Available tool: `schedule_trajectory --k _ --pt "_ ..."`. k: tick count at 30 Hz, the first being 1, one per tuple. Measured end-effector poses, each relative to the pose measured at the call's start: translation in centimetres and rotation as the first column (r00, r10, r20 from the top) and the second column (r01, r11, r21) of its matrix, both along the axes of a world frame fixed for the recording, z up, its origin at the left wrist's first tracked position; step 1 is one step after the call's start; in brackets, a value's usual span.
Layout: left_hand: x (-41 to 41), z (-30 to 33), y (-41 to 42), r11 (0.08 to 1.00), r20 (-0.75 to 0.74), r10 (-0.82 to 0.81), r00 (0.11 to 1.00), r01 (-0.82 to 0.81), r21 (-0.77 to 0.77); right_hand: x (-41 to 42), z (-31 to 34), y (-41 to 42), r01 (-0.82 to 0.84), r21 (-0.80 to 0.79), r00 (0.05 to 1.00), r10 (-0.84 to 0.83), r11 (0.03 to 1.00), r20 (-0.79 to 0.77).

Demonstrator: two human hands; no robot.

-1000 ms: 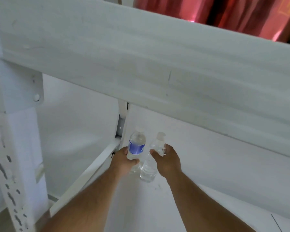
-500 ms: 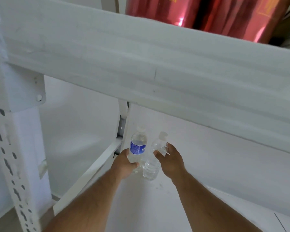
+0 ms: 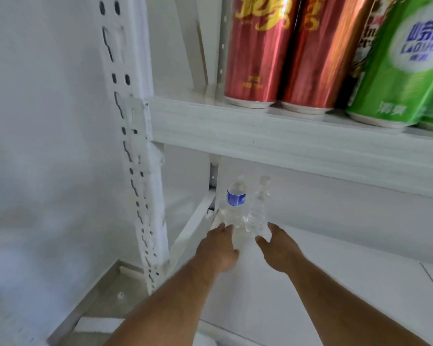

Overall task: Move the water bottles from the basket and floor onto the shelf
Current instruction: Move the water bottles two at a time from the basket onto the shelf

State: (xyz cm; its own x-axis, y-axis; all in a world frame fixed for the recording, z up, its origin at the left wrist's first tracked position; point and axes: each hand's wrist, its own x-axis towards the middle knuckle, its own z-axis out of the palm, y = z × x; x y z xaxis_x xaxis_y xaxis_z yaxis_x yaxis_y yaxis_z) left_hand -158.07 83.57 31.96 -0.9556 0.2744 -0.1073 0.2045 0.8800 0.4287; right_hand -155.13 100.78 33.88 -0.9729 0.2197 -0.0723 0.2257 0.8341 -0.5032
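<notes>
**Q:** Any progress on the bottle job? Hard to tell from one shot.

**A:** Looks like 2 down at least. Blue-label bottle (image 3: 236,199) and plain clear bottle (image 3: 258,206) both standing upright on the lower shelf (image 3: 360,265), way at the back-left corner, right beside each other, prob touching but too blurry to swear on it.

**Q:** Hands on them or off?

**A:** Off, afaict. Left hand (image 3: 218,248) just in front of the blue-label one, fingers loosely spread, fingertips close to the base but not wrapped round it. Right hand (image 3: 276,248) same deal near the clear one, thumb and fingers apart, gripping nothing. Bit of motion blur tho, so can't rule out a fingertip brushing the plastic.

**Q:** And what's left?

**A:** No clue tbh. Basket and floor bottles not in frame, so can't count the remainder. Only other stuff visible: red cans (image 3: 280,53) and a green can (image 3: 403,68) on the upper shelf (image 3: 260,131), plus the white upright post (image 3: 138,151) w/ slots. Best guess: this pair placed, next trip depends on what's sitting out of view.
</notes>
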Motion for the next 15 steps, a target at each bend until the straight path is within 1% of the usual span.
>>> schedule_trajectory --k 2,4,6,10,13,15 --pt "2.3 1.2 -1.0 0.995 -0.012 -0.061 0.998 0.06 -0.074 3.0 0.5 -1.1 -0.051 0.142 0.998 0.048 0.989 0.028" --pt "4.5 2.3 -2.0 0.984 -0.032 -0.115 0.993 0.109 -0.137 5.9 0.9 -2.1 -0.126 0.268 0.991 0.108 0.955 0.082" --pt "6.4 3.2 -2.7 0.972 -0.054 -0.157 0.986 0.145 -0.186 8.4 1.1 -2.9 -0.187 0.34 0.981 0.156 0.922 0.116" --pt "10.2 4.2 -3.7 0.959 -0.052 -0.174 0.983 0.158 -0.235 12.7 1.3 -4.2 -0.242 0.372 0.968 0.197 0.896 0.157" --pt "13.3 4.5 -4.3 0.959 -0.026 -0.17 0.985 0.159 -0.233 15.7 1.4 -5.1 -0.269 0.353 0.96 0.218 0.896 0.178" --pt "15.5 4.5 -4.5 0.965 -0.026 -0.156 0.987 0.147 -0.215 17.7 1.6 -5.4 -0.287 0.337 0.956 0.248 0.897 0.155"
